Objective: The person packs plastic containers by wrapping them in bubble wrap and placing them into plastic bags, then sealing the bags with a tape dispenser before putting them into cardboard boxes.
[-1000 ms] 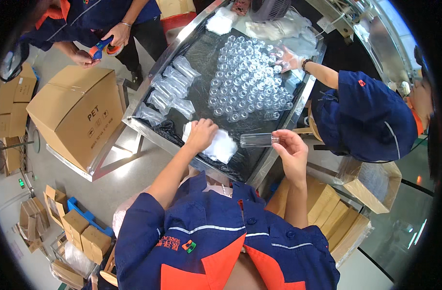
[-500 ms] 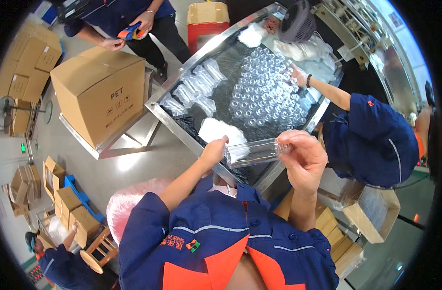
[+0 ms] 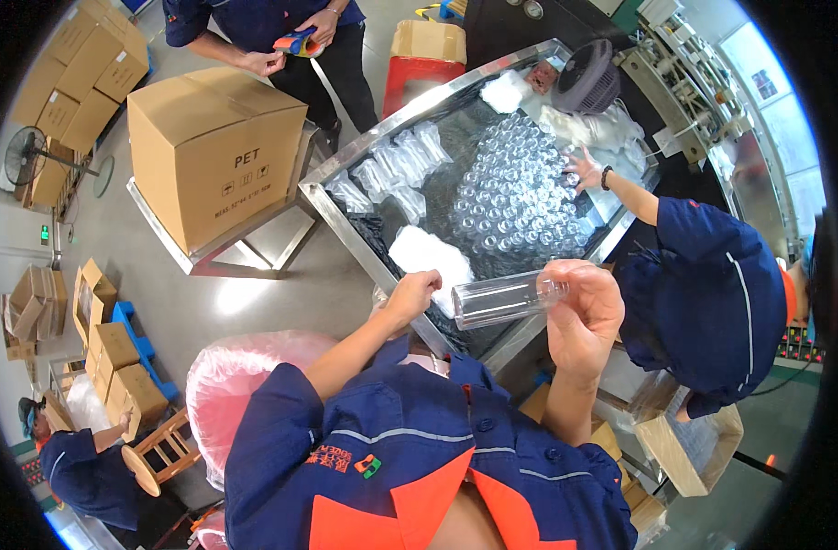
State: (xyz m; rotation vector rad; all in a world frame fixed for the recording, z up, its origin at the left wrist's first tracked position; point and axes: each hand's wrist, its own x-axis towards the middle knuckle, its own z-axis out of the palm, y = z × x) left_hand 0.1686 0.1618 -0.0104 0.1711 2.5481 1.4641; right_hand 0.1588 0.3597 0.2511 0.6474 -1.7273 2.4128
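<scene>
A clear plastic bottle point(image 3: 499, 301) lies almost level in front of me, its base toward the left. My right hand point(image 3: 586, 316) is closed round its neck end, thumb and fingers pinching it. My left hand point(image 3: 411, 301) is closed near the bottle's base, at the edge of a crumpled white cloth point(image 3: 430, 255) on the table. Whether its fingers grip anything, I cannot make out. Beyond the bottle, many clear bottles point(image 3: 515, 188) stand packed together on the metal-rimmed table point(image 3: 345, 240). Several more lie on their sides point(image 3: 400, 165) at the table's left.
At right, a co-worker's hand point(image 3: 586, 171) spreads beside the standing bottles. A large carton point(image 3: 226, 165) sits on a stand at left; behind it a person holds a tape dispenser point(image 3: 300, 42). A pink-lined bag point(image 3: 245, 376) is by my left elbow. A fan point(image 3: 586, 78) stands at the table's far end.
The whole view has shifted, so the table and carton appear farther right. The bottle stays in my right hand, tilted much as before. The co-worker's fingers at the standing bottles have spread.
</scene>
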